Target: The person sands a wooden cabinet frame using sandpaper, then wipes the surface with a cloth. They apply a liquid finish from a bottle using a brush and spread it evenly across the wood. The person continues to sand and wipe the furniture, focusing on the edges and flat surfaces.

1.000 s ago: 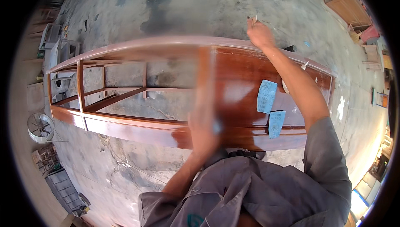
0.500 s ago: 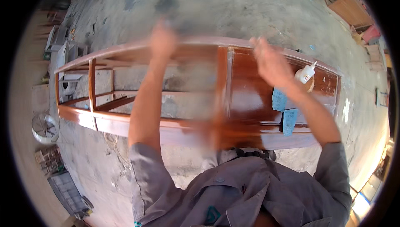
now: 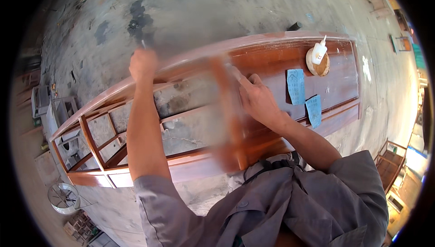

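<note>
A long reddish-brown varnished wooden furniture frame (image 3: 267,50) lies across in front of me, open slats on its left and a solid panel on its right. My left hand (image 3: 143,65) is a fist above the frame's far rail. A thin pale tip (image 3: 143,44) sticks up from it; what it belongs to is hidden. My right hand (image 3: 257,96) is closed over the panel's left side, forefinger reaching toward the blurred brown upright (image 3: 233,120). Whatever may be at its fingertips is smeared. Two blue sandpaper pieces (image 3: 296,88) lie right of that hand.
A white squeeze bottle (image 3: 319,53) leans in a round shallow bowl (image 3: 312,68) on the panel. A dark cylinder (image 3: 295,26) lies beyond the far rail. On the stained concrete floor stand a round wire-spoked object (image 3: 63,198) and wooden furniture (image 3: 389,163).
My view has turned, so the frame now slants. My left hand has come left and nearer; my right hand has moved from the far rail to the panel's left side.
</note>
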